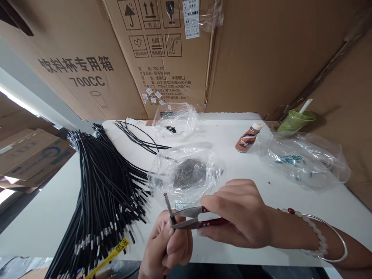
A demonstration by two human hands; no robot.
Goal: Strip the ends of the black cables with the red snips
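My left hand (167, 246) is closed around a thin black cable (172, 217) whose bare grey wire end (167, 201) sticks up. My right hand (238, 215) grips small red-handled thread snips (193, 218). The snips' two blades straddle the cable just below its bare end. Both hands hover over the near edge of the white table (232, 162). A large bundle of black cables (104, 193) with a yellow tag (112, 254) hangs off the table to the left.
A clear bag of grey wire scraps (187, 172) lies just beyond my hands. Farther back sit another clear bag (174, 122), loose black cables (139, 139), a brown drink bottle (248, 138), a green cup (295, 120) and a bag of blue parts (302, 161). Cardboard boxes (162, 50) wall the back.
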